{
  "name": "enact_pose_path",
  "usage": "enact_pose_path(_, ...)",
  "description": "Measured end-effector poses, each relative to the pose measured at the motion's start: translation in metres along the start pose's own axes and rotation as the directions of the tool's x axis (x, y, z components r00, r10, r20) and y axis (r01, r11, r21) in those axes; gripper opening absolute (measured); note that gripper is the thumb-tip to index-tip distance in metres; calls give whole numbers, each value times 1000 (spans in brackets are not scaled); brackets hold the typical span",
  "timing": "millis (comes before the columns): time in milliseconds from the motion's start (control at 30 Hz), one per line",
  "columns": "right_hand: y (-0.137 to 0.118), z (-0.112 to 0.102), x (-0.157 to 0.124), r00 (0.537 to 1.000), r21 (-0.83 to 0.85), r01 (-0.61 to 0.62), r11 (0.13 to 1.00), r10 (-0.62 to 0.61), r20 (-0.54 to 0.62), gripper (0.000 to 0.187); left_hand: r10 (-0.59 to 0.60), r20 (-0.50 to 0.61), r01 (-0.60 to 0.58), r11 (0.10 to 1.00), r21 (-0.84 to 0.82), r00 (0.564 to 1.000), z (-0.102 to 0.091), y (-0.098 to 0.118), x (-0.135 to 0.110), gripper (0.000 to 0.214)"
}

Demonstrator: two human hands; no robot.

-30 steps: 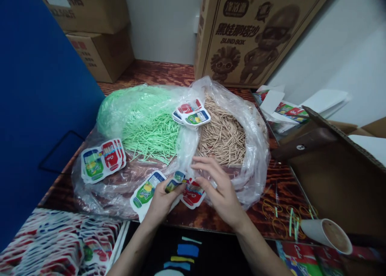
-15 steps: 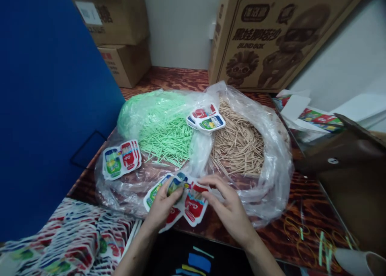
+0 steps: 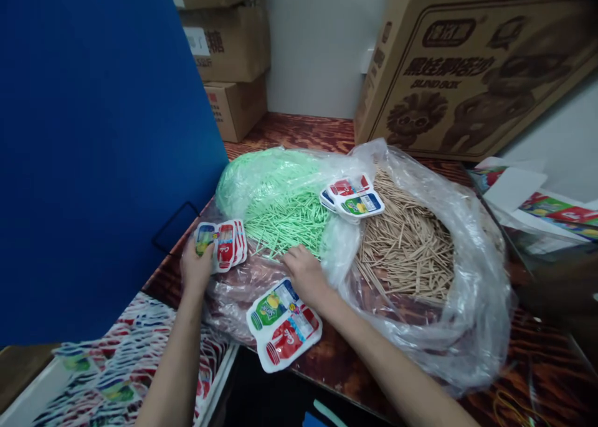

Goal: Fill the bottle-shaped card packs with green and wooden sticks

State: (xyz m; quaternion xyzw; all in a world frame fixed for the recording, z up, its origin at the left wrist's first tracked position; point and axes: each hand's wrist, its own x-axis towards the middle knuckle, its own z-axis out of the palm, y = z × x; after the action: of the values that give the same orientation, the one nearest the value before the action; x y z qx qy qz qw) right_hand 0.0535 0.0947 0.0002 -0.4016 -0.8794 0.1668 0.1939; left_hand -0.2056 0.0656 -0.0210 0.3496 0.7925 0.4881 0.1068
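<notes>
My left hand (image 3: 195,268) grips the near left side of a fanned stack of die-cut drink-bottle cards (image 3: 227,246), its thumb on top. My right hand (image 3: 306,277) is at the near edge of the pale green sticks (image 3: 299,218), fingers curled together. What its fingertips hold, if anything, is hidden. Below that hand, another bottle-shaped card (image 3: 284,324), with green and red bottles printed on it, lies at the table's front edge. Further back, a small stack of similar cards (image 3: 357,200) rests between the green sticks and the brown sticks (image 3: 406,240).
Clear plastic bags (image 3: 486,327) surround both stick piles. A box of many packed cards (image 3: 140,352) stands at the lower left, beneath a blue panel (image 3: 107,153). Cartons (image 3: 238,109) and a large printed box (image 3: 448,103) stand behind. Rubber bands (image 3: 514,408) lie at the lower right.
My left hand has moved from the front card to the left stack and gripped it. My right hand has left that card for the green sticks. The view has turned left.
</notes>
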Motion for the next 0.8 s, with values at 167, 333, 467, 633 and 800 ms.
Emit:
enact_pose_path(167, 14, 30, 43, 985, -201, 167, 965, -174, -17, 26, 127, -17, -117, 951, 287, 992, 4, -5, -4, 65)
enact_pose_path(333, 26, 35, 50, 975, -294, 217, 931, -221, 19, 17, 201, -17, -183, 919, 349, 979, -3, -9, -11, 66)
enact_pose_path(467, 28, 10, 51, 989, -249, 53, 967, -86, -122, 16, 266, -60, -235, 921, 311, 962, -11, -10, -20, 58)
enact_pose_path(633, 41, -27, 52, 960, 197, -229, 953, 254, -118, 19, 335, -91, -301, 914, 272, 938, -18, 2, -42, 46)
enact_pose_path(800, 56, -32, 27, 949, 80, -304, 949, 295, 111, 16, 375, 26, -375, 918, 128, 927, -14, 18, -78, 35)
